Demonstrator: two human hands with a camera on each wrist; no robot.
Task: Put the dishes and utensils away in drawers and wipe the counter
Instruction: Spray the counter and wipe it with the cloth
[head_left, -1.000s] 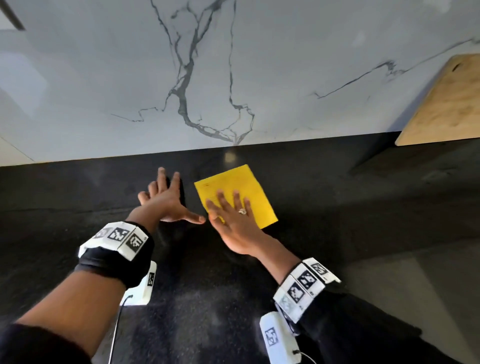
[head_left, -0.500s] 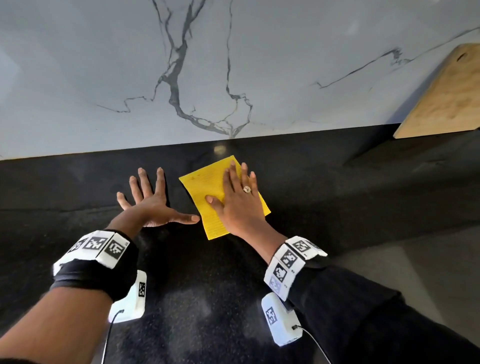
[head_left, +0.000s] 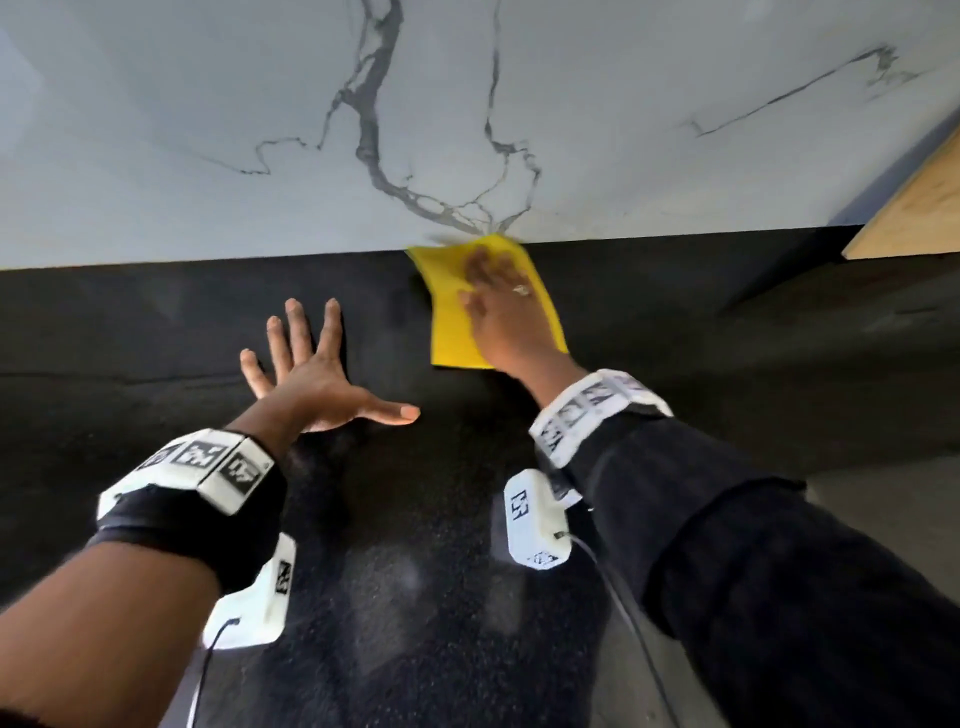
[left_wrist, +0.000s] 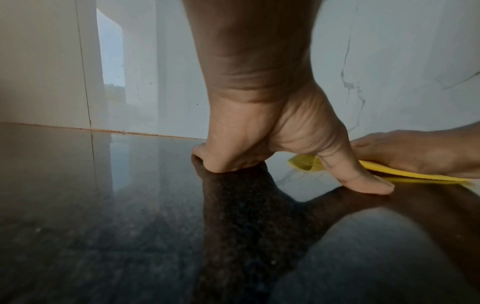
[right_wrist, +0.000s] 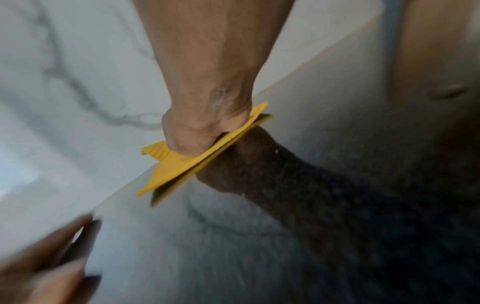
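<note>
Right hand (head_left: 506, 317) flat, fingers straight, pressing yellow cloth (head_left: 452, 332) onto black counter (head_left: 727, 364) against the marble backsplash (head_left: 208, 104). Left hand (head_left: 311, 374) beside cloth, splayed, empty, on counter.

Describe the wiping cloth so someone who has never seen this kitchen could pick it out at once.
Start at the black stone counter and follow it back to the white marble backsplash. Where they meet lies the yellow cloth, pressed flat under the right hand. It is the only bright yellow thing there; the wooden cutting board leans further right.
</note>
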